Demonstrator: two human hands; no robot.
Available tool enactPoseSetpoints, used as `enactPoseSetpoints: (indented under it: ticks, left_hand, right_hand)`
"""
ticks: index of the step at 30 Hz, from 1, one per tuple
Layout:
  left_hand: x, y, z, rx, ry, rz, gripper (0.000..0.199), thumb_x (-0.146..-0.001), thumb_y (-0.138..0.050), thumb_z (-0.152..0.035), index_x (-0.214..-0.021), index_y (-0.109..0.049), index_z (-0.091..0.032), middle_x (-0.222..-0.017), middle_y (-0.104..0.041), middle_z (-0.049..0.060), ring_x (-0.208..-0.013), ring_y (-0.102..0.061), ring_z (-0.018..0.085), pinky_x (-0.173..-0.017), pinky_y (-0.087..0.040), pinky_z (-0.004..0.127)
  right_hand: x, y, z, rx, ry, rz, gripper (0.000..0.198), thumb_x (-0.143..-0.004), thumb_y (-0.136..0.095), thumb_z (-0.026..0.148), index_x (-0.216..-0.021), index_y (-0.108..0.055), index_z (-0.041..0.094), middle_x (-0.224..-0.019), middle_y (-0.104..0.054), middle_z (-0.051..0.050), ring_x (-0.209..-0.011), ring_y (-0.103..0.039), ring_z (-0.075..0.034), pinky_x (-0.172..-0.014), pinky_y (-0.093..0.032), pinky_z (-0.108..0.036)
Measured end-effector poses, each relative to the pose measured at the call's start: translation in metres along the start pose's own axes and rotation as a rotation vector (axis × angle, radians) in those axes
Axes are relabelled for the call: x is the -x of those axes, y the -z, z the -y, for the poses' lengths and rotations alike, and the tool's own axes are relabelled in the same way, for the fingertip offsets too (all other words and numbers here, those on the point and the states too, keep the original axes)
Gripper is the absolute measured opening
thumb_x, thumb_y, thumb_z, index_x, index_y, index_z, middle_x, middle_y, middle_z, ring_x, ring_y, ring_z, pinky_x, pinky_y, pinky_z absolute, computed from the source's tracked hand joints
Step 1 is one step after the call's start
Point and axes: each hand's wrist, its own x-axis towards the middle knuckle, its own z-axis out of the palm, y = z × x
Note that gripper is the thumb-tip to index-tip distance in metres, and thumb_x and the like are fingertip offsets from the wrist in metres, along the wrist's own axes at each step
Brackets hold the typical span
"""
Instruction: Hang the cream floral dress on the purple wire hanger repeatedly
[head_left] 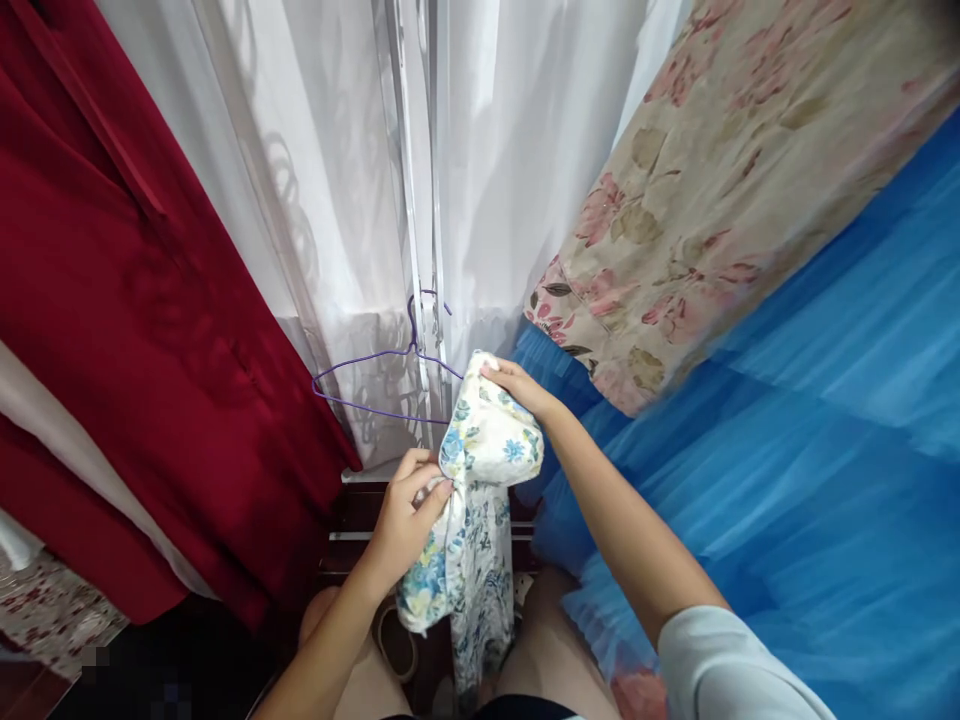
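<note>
Curly shadows on bright white fabric (517, 170)

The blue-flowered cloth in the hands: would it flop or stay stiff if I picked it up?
Probably floppy: the blue-flowered cloth bunches at the left hand and hangs down below. It's perhaps light, too: the right hand seems to hold its top with just a pinch.

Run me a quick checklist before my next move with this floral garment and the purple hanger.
1. Right hand holding the floral garment: ok, at its upper part.
2. Left hand gripping it: ok, pinching fabric lower down.
3. Garment smooth: not ok, bunched around the hands.
4. Purple hanger, left end free of fabric: ok, bare.
5. Hanger's right end inside the garment: cannot tell, hidden by cloth.
6. Hanger's hook secured: cannot tell.
</note>
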Motion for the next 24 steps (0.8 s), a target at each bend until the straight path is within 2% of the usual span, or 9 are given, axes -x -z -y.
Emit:
enactPoseSetpoints:
  ticks: [3,5,7,10,11,15,18,21,24]
  left_hand:
    - [-0.002,0.022,0.015,-0.066,0.019,0.010,0.020,-0.094,-0.054,-0.033,-0.098,-0.068,-0.019,-0.107,-0.058,0.009,-0.103,-0.058,0.022,-0.094,-0.044,0.031]
    - [0.005,0.046,0.032,-0.034,0.101,0.136,0.036,-0.090,-0.060,-0.034,-0.124,-0.060,-0.022,-0.105,-0.061,0.007,-0.102,-0.060,0.022,-0.092,-0.046,0.032]
    - [0.013,0.076,0.051,-0.035,0.193,0.315,0.054,-0.086,-0.066,-0.036,-0.137,-0.051,-0.024,-0.104,-0.064,0.005,-0.100,-0.061,0.022,-0.090,-0.048,0.032]
    - [0.013,0.130,0.082,-0.292,0.191,0.510,0.031,-0.091,-0.056,-0.045,-0.106,-0.070,-0.021,-0.091,-0.065,0.004,-0.090,-0.059,0.022,-0.085,-0.046,0.033]
    - [0.009,0.149,0.091,-0.425,0.152,0.525,0.034,-0.094,-0.050,-0.047,-0.095,-0.073,-0.021,-0.086,-0.065,0.004,-0.088,-0.058,0.022,-0.087,-0.044,0.034]
    - [-0.035,0.217,0.116,-0.814,0.123,0.274,0.034,-0.092,-0.047,-0.048,-0.105,-0.072,-0.030,-0.099,-0.068,0.005,-0.100,-0.054,0.026,-0.098,-0.034,0.044]
    - [-0.079,0.242,0.108,-0.905,0.153,0.130,0.031,-0.093,-0.042,-0.044,-0.106,-0.067,-0.030,-0.107,-0.067,0.005,-0.109,-0.052,0.028,-0.101,-0.032,0.047]
    - [-0.110,0.235,0.079,-0.895,0.066,0.001,0.031,-0.095,-0.039,-0.040,-0.107,-0.064,-0.027,-0.120,-0.064,0.006,-0.122,-0.046,0.029,-0.106,-0.029,0.049]
    - [-0.121,0.209,0.048,-0.688,-0.093,0.016,0.035,-0.100,-0.031,-0.040,-0.111,-0.060,-0.023,-0.127,-0.062,0.007,-0.121,-0.051,0.025,-0.104,-0.036,0.041]
  right_hand:
    - [-0.008,-0.018,0.001,0.005,-0.063,0.139,0.032,-0.071,-0.082,0.041,-0.083,-0.071,0.014,-0.072,-0.073,-0.004,-0.059,-0.066,-0.015,-0.055,-0.053,-0.024]
    - [-0.003,-0.021,0.005,-0.028,-0.075,0.215,0.032,-0.069,-0.084,0.037,-0.088,-0.070,0.014,-0.075,-0.073,-0.003,-0.061,-0.067,-0.015,-0.057,-0.054,-0.023]
    - [0.003,-0.019,0.009,-0.080,-0.073,0.261,0.033,-0.070,-0.084,0.032,-0.094,-0.069,0.017,-0.080,-0.073,-0.001,-0.065,-0.068,-0.014,-0.061,-0.054,-0.022]
    - [0.007,-0.018,0.014,-0.105,-0.055,0.268,0.033,-0.073,-0.081,0.029,-0.101,-0.069,0.018,-0.086,-0.074,-0.001,-0.071,-0.069,-0.014,-0.066,-0.054,-0.021]
    - [0.007,-0.018,0.015,-0.097,-0.049,0.267,0.031,-0.073,-0.081,0.029,-0.100,-0.069,0.018,-0.086,-0.074,-0.001,-0.072,-0.070,-0.014,-0.068,-0.054,-0.021]
    - [0.006,-0.026,0.016,-0.058,-0.055,0.262,0.026,-0.072,-0.082,0.029,-0.092,-0.070,0.016,-0.083,-0.075,-0.002,-0.073,-0.071,-0.016,-0.071,-0.054,-0.024]
    - [0.006,-0.031,0.016,-0.065,-0.071,0.226,0.027,-0.070,-0.082,0.029,-0.090,-0.070,0.016,-0.082,-0.076,-0.003,-0.070,-0.070,-0.016,-0.068,-0.054,-0.025]
    - [0.009,-0.034,0.015,-0.091,-0.087,0.194,0.028,-0.070,-0.083,0.029,-0.090,-0.070,0.015,-0.080,-0.076,-0.003,-0.067,-0.070,-0.016,-0.065,-0.053,-0.023]
    - [0.012,-0.036,0.012,-0.157,-0.143,0.202,0.027,-0.071,-0.082,0.030,-0.090,-0.069,0.015,-0.079,-0.076,-0.003,-0.065,-0.070,-0.016,-0.063,-0.054,-0.024]
